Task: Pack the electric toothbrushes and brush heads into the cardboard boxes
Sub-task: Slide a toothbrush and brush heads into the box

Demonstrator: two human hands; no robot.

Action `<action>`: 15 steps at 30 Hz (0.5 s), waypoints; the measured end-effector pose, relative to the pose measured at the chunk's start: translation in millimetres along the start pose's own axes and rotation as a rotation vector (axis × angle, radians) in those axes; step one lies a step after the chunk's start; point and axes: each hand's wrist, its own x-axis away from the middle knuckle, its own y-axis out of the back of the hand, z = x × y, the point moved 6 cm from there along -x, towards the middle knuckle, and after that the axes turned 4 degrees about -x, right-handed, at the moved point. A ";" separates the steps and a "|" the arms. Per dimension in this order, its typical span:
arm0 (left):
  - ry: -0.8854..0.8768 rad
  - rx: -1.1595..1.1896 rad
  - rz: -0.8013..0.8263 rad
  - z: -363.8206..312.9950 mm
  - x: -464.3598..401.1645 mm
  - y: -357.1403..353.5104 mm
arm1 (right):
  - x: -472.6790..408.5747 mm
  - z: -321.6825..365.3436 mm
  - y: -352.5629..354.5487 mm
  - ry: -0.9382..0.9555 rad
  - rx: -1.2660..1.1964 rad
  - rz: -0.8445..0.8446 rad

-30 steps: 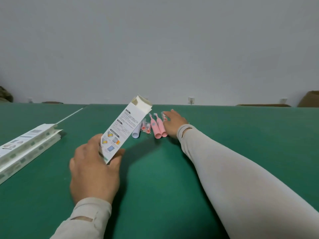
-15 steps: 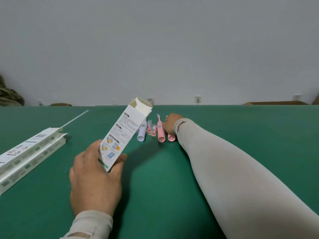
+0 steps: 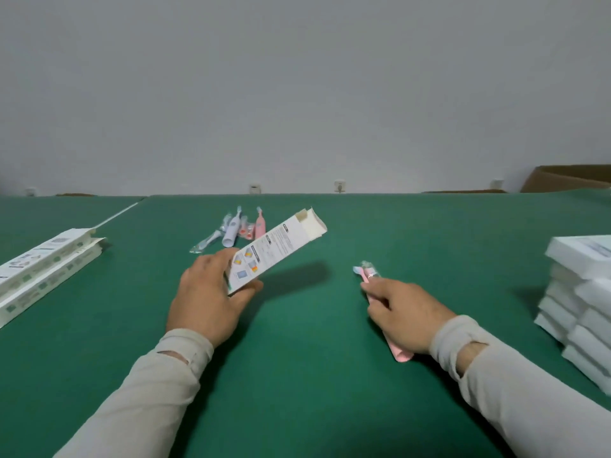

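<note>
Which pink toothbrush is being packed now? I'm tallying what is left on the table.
The pink toothbrush gripped in the right hand, near the person. The other pink toothbrush lies untouched at the far pile, beside the white one.

Open green table (image 3: 297,375) btw hands; white box stack (image 3: 582,305) blocks far right (flat boxes (image 3: 43,269) left).

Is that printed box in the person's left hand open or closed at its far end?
Open. The printed box has its far-end flaps folded back, showing the bare inside. The left hand grips its near end.
</note>
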 end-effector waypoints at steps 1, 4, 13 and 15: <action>-0.012 0.010 -0.007 -12.0 4.0 -1.5 | 11.5 -5.4 3.2 -0.006 0.002 -0.008; -0.039 0.014 -0.017 -50.0 16.5 -10.8 | 31.9 -12.9 7.3 -0.027 -0.017 -0.035; -0.099 0.006 -0.043 -66.0 30.5 -27.3 | 34.1 -26.1 22.4 -0.186 0.154 -0.192; -0.114 0.017 -0.043 -61.8 28.7 -28.0 | 32.9 -29.2 24.0 -0.198 0.097 -0.217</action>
